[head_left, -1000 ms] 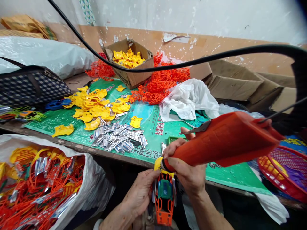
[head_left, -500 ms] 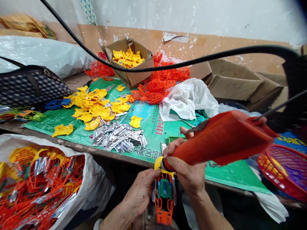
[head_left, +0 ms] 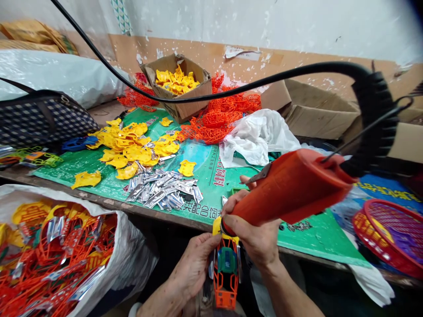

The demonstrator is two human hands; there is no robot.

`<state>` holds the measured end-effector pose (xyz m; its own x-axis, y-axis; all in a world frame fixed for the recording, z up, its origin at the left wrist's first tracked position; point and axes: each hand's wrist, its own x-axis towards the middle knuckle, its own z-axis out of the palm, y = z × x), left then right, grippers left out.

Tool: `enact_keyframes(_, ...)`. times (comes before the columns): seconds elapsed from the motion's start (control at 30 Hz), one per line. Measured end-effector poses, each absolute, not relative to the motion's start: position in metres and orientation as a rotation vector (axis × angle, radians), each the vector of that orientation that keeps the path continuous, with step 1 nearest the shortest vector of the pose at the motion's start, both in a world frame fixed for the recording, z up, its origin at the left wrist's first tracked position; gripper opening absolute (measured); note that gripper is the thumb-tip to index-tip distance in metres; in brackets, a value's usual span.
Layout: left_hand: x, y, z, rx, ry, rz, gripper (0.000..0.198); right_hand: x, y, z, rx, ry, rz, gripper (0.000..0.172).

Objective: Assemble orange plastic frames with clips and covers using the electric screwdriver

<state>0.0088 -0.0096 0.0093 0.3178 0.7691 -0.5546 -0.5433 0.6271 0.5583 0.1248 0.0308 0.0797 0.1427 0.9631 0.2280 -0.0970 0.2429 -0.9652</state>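
Note:
My right hand [head_left: 254,237] is wrapped round an orange power screwdriver [head_left: 291,187] with a black cable [head_left: 185,94] looping overhead. The tool's tip presses on a yellow cap at the top of an orange plastic frame assembly [head_left: 226,273] with a green insert. My left hand [head_left: 194,264] grips that assembly from the left, just below the table's front edge. On the green mat [head_left: 211,171] lie a heap of yellow plastic pieces [head_left: 128,147] and a pile of shiny metal clips [head_left: 165,189].
A white sack [head_left: 62,251] of finished orange assemblies stands at lower left. A cardboard box [head_left: 180,86] of yellow pieces, orange lattice frames [head_left: 224,114], a white plastic bag [head_left: 257,136] and a red basket [head_left: 390,233] crowd the table. A checked bag [head_left: 39,119] sits at left.
The screwdriver's rear end has swung left and slightly down, bringing its black cable boot into view at right. Both hands and the assembly stay in place.

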Motion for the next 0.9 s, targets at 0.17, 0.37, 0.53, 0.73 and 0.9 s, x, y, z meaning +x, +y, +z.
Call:
enact_keyframes(0.17, 0.009, -0.01, 0.011, 0.288, 0.86, 0.896, 0.034, 0.12, 0.031, 0.086, -1.052, -1.142, 0.974, 0.008)
enact_keyframes(0.37, 0.01, -0.009, 0.008, 0.323, 0.89, 0.897, 0.036, 0.117, 0.035, 0.09, -1.014, -1.151, 1.033, 0.011)
enact_keyframes(0.53, 0.009, -0.008, 0.006, 0.331, 0.871, 0.902, 0.032, 0.119, 0.034, 0.085, -0.993, -1.149, 1.033, 0.01)
enact_keyframes(0.73, 0.01, -0.011, 0.013, 0.396, 0.959, 0.882, 0.034, 0.139, 0.041, 0.086, -0.941, -1.008, 0.931, 0.011)
enact_keyframes(0.9, 0.013, -0.013, 0.022, 0.431, 0.991, 0.806, 0.034, 0.164, 0.057, 0.096, -0.977, -0.961, 0.797, 0.013)
